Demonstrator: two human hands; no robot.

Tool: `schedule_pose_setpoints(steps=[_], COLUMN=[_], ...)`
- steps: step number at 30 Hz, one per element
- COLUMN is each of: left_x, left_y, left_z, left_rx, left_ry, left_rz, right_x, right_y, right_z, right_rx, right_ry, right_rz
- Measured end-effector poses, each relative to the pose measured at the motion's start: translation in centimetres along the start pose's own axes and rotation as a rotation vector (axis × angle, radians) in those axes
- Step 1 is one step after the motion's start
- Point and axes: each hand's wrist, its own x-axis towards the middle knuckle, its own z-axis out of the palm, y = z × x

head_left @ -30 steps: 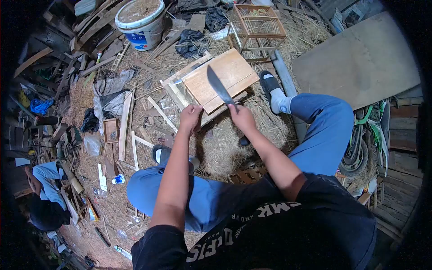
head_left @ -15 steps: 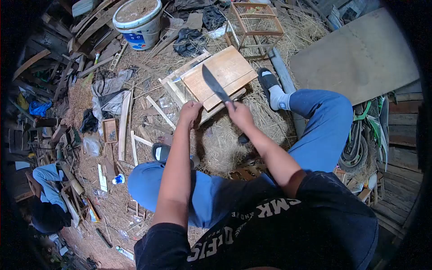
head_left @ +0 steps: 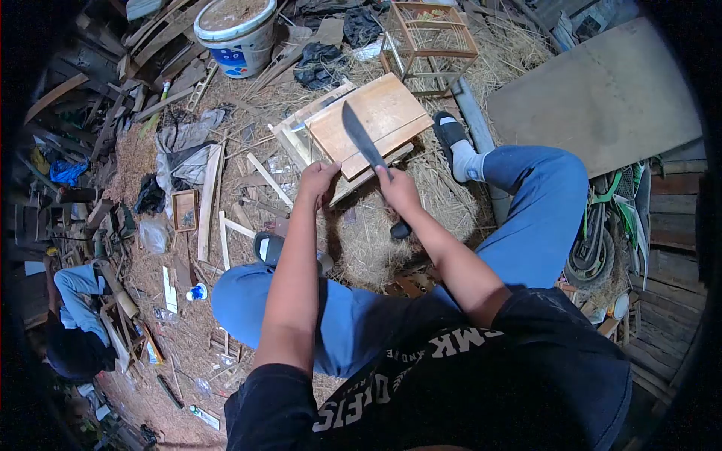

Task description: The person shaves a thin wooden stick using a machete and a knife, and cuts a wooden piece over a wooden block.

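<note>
One board (head_left: 395,105) sits whole on a pale wooden frame (head_left: 290,146), lined along its near side but not visibly split, left hand (head_left: 319,183) gripping its near corner, right hand (head_left: 400,192) holding a machete (head_left: 360,137) over it; blade contact and remaining work can't be told.

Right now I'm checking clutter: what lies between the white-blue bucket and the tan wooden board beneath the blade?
Head view: crumpled black plastic, wood scraps.
</note>
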Motion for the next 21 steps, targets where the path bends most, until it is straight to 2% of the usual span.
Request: schedule_pose_setpoints(steps=[2, 4, 5, 8, 15, 21], left_x=[-0.7, -0.7, -0.4, -1.5, -0.4, 1.1], left_y=[0.5, 0.4, -0.3, 0.9, 0.4, -0.2], left_z=[-0.4, -1.5, -1.3, -0.9, 0.4, 1.1], left_rx=[0.005, -0.061, -0.101, -0.161, -0.072, -0.01], left_ry=[0.034, -0.126, -0.073, -0.028, -0.026, 0.043], left_rz=[0.017, -0.095, -0.049, -0.089, -0.021, -0.055], right_x=[0.4, 0.7, 0.9, 1.0, 2.5, 1.3], right_y=[0.4, 0.9, 1.1, 1.4, 2.7, 1.9], right_z=[-0.7, -0.6, -0.5, -0.6, -2.2, -1.1], right_rx=[0.025, 0.004, 0.012, 0.026, 0.018, 0.079], right_ry=[0.021, 0.032, 0.033, 0.044, 0.042, 0.078], right_rz=[0.0, -0.014, -0.023, -0.027, 0.022, 0.069])
